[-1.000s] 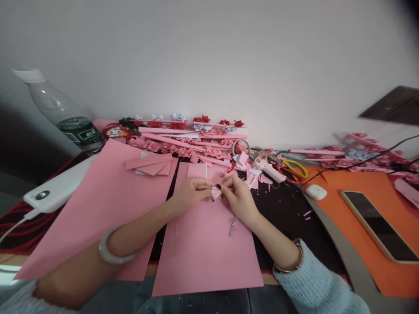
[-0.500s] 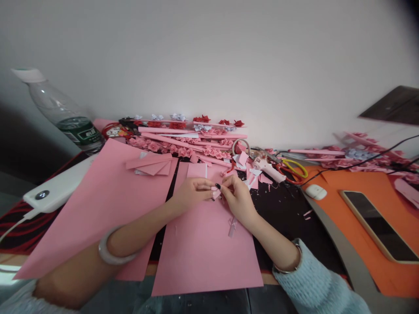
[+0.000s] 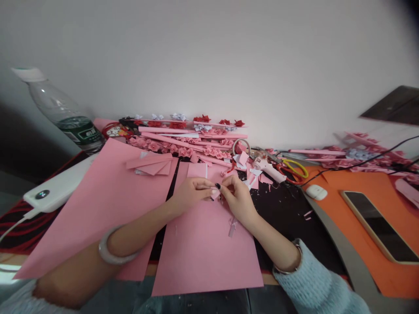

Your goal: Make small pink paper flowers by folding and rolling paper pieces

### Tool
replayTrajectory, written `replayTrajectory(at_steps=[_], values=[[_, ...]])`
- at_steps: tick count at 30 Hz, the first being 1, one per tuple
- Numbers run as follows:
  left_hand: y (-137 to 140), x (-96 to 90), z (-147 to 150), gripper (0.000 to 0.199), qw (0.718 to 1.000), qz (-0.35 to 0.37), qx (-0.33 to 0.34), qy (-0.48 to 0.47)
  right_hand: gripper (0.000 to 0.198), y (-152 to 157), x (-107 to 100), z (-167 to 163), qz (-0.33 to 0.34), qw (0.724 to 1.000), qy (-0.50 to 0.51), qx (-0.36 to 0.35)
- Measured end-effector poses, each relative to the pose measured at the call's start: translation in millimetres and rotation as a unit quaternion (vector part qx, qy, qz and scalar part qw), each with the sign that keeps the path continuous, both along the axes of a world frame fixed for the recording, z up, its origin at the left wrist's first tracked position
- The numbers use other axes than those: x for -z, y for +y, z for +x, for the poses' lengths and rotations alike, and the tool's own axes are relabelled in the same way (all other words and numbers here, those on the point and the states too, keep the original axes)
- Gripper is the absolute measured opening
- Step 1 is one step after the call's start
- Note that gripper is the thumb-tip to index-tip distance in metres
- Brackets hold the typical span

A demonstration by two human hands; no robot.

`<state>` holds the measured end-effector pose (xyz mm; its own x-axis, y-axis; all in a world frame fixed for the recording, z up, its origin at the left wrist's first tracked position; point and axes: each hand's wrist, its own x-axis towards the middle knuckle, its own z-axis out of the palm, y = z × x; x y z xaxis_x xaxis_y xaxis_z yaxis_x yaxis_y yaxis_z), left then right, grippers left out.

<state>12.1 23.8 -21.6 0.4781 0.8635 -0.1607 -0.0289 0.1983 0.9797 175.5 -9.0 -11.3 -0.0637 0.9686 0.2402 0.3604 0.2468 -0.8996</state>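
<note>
A small piece of pink paper (image 3: 215, 194) is pinched between my two hands, above a large pink sheet (image 3: 209, 257). My left hand (image 3: 194, 194) grips its left side, with the thumb on top and the other fingers bent beneath. From the right, my right hand (image 3: 238, 198) holds its edge between thumb and forefinger. The fingers cover much of the piece, so its folds are hard to make out. Just below my right hand lies a narrow pink paper strip (image 3: 232, 227). A small pink sheet with a white edge (image 3: 197, 170) sits beyond my left hand.
Behind are pink paper flowers (image 3: 183, 150), a tape roll (image 3: 241, 147), a glue gun (image 3: 269, 169) and yellow-handled scissors (image 3: 296, 169). On the left stand a water bottle (image 3: 70, 113) and a white power bank (image 3: 60, 185). An earbud case (image 3: 316, 192) and a phone (image 3: 379, 224) rest on orange paper (image 3: 356, 244).
Both hands stay in nearly the same place, still pinching the small paper. Only a slight shift of the fingers and of the paper between them shows.
</note>
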Motion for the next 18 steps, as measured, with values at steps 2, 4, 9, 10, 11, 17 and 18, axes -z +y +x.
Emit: replayTrajectory(at_steps=[2, 4, 9, 10, 11, 17, 18], values=[[-1, -3.9, 0, 0.026, 1.0, -0.002, -0.003, 0.003, 0.013, 0, -1, 1, -0.018, 1.0, 0.015, -0.009], [-1, -7.5, -1, 0.026, 1.0, -0.006, -0.01, 0.005, 0.013, 0, -2, 2, -0.04, 0.999, 0.024, -0.024], [-1, -8.0, -2, 0.024, 1.0, -0.014, -0.01, 0.002, 0.016, 3, -1, 6, -0.035, 0.994, -0.093, -0.047], [-1, -6.4, -2, 0.024, 1.0, -0.012, -0.005, 0.001, 0.018, 3, -1, 6, -0.026, 0.992, -0.115, -0.048], [-1, -4.5, -3, 0.025, 1.0, -0.01, 0.0, -0.001, 0.02, 3, -1, 6, -0.018, 0.99, -0.129, -0.051], [0, 0.7, -2, 0.028, 1.0, -0.021, 0.007, -0.012, 0.023, 2, -3, 5, 0.013, 0.986, -0.149, -0.077], [0, -0.6, -1, 0.027, 1.0, -0.017, 0.007, -0.011, 0.022, 2, -3, 4, 0.017, 0.985, -0.152, -0.077]])
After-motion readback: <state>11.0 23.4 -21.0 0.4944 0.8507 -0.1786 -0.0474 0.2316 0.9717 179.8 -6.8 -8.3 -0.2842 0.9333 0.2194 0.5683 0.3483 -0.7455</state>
